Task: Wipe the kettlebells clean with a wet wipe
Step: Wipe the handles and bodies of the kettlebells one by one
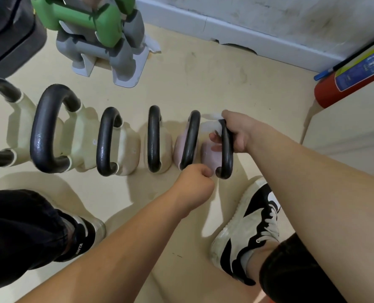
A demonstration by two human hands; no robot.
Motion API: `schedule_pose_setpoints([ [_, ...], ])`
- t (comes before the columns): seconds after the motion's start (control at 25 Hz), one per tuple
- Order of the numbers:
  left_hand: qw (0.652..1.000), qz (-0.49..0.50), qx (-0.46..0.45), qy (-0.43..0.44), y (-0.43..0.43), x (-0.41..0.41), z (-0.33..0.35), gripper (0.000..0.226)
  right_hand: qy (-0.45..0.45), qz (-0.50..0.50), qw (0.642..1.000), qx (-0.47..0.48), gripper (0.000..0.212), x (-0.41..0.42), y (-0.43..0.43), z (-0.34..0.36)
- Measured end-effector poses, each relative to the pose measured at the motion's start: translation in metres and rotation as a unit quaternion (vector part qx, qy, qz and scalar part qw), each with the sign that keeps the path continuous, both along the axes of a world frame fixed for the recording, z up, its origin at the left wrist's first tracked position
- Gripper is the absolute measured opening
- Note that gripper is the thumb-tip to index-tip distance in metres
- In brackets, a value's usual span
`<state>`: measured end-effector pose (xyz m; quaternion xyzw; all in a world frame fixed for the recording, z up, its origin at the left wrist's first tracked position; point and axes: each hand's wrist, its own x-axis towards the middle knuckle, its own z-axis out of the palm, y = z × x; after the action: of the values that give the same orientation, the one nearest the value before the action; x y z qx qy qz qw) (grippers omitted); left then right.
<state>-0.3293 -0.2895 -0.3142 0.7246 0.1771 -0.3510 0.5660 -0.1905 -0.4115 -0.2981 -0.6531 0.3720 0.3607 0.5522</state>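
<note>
Several kettlebells with black handles stand in a row on the floor, cream ones at the left and two pink ones at the right. My right hand [234, 133] grips the black handle [226, 154] of the rightmost pink kettlebell [210, 157] and presses a white wet wipe [211, 125] against the handle's far end. My left hand [194, 185] is a closed fist at the near end of that handle, beside the second pink kettlebell [180, 147]. Whether the fist holds anything is hidden.
A rack of green and grey dumbbells [98, 33] stands behind the row. A red fire extinguisher [352, 77] lies at the right by a cream cabinet [345, 132]. My shoes [247, 228] rest on the floor close to the kettlebells. A dark bag sits top left.
</note>
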Motion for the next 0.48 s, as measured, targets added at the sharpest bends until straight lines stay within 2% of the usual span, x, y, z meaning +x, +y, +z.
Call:
schedule_pose_setpoints([
  [0.12,1.000,-0.004,0.009,-0.006,-0.001,0.003,0.005,0.020,-0.120,0.041,0.990,-0.066,0.049,-0.021,0.006,-0.007],
  [0.24,1.000,-0.014,-0.002,-0.006,-0.002,0.001,0.017,0.021,-0.242,0.149,0.941,-0.182,0.050,-0.071,0.009,-0.012],
  [0.36,1.000,-0.023,-0.002,-0.002,0.001,-0.005,0.023,0.024,-0.276,0.188,0.895,-0.295,0.054,-0.128,0.009,-0.014],
  [0.48,1.000,-0.020,-0.001,-0.008,0.004,-0.011,0.027,0.009,-0.275,0.218,0.880,-0.320,0.069,-0.166,0.013,-0.024],
])
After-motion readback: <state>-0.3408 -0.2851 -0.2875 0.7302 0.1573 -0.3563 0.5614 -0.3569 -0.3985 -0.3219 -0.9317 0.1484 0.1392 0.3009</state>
